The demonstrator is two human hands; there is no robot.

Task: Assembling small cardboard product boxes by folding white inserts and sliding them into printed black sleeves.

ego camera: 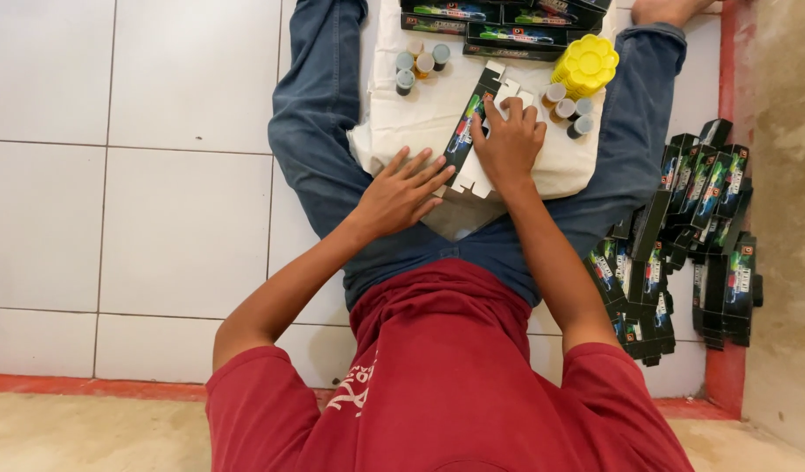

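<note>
I sit on the floor with a white cloth point(420, 122) spread between my legs. A flat, unfolded black carton with a white inside point(472, 166) lies on it. My right hand point(510, 144) presses down on the carton, fingers curled over its upper part. My left hand point(400, 192) rests flat with fingers spread, touching the carton's left edge. Small round containers point(417, 65) stand to the upper left, and more small containers point(567, 109) stand to the upper right beside a yellow scalloped piece point(585, 65).
Folded black boxes point(498, 22) line the top of the cloth. A large heap of flat black cartons point(691, 236) lies on the tiled floor to my right, by a red-edged wall point(726, 52). White tiles point(140, 175) stretch to the left.
</note>
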